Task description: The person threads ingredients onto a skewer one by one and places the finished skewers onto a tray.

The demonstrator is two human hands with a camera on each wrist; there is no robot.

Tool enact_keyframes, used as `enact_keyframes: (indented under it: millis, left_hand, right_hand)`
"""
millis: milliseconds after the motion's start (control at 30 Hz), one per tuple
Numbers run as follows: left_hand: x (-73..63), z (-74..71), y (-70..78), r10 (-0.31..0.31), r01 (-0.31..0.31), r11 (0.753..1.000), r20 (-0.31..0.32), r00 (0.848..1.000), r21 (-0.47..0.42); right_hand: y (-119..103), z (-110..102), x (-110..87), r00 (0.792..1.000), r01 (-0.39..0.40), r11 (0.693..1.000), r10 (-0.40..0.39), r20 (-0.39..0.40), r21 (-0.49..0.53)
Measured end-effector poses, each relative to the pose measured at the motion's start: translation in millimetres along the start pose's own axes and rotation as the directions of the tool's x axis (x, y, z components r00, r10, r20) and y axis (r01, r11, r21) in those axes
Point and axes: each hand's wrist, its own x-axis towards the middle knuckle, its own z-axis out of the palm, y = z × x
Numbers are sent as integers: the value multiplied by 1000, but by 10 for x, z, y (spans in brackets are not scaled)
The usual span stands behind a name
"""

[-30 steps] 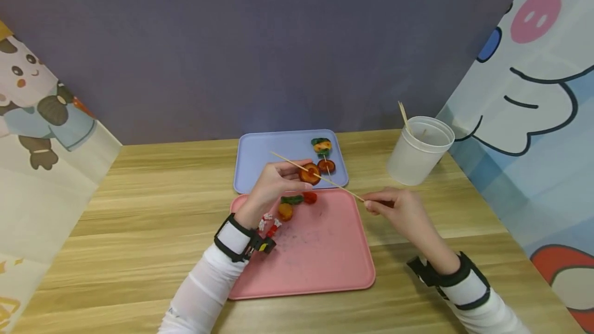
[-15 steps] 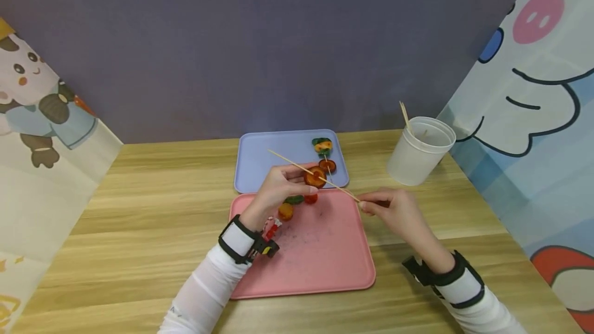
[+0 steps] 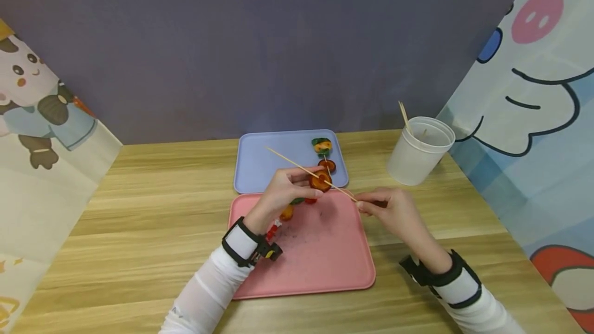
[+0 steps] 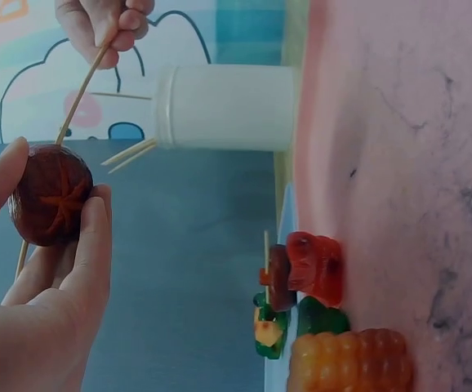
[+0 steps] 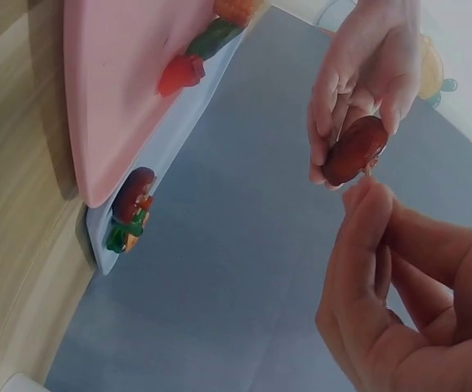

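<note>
Skewering, as I judged it remotely: above the pink tray's (image 3: 325, 251) far edge, the left hand (image 3: 285, 187) gripped a mushroom-like piece (image 3: 320, 181) run through by a skewer (image 3: 290, 160); beside the tray's far right corner, the right hand (image 3: 387, 207) pinched one end. Sliding the piece along seemed called for next; which end was pointed, I could not tell.

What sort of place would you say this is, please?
Probably an indoor booth set up for play or recording, though I can't be sure which. Cartoon-printed panels flank a plain grey backdrop, with a wood-grain table in front.
</note>
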Motion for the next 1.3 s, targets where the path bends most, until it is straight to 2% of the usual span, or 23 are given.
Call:
enact_keyframes:
  millis: [167,300,933,1200,1300]
  left_hand:
    - [-6,12,-10,-23,23,1000,-10,1000,4]
    - [-8,14,-19,-8,8,1000,2,1000,4]
    - [-10,6,-37,-39,38,999,35,999,13]
    - [-8,-18,-32,-59,59,998,47,997,16]
    - [0,-35,-30,-59,58,998,51,997,19]
  right_hand:
    - [4,11,-14,1000,27,999,-27,-11,-27]
    - [-4,17,-27,1000,13,999,-14,-7,-37]
    - [-62,-4,-70,999,-37,998,37,14,-41]
    - [-59,-5,-58,995,-79,997,79,58,-3]
    - [-48,-5,-44,990,-93,996,90,106,19]
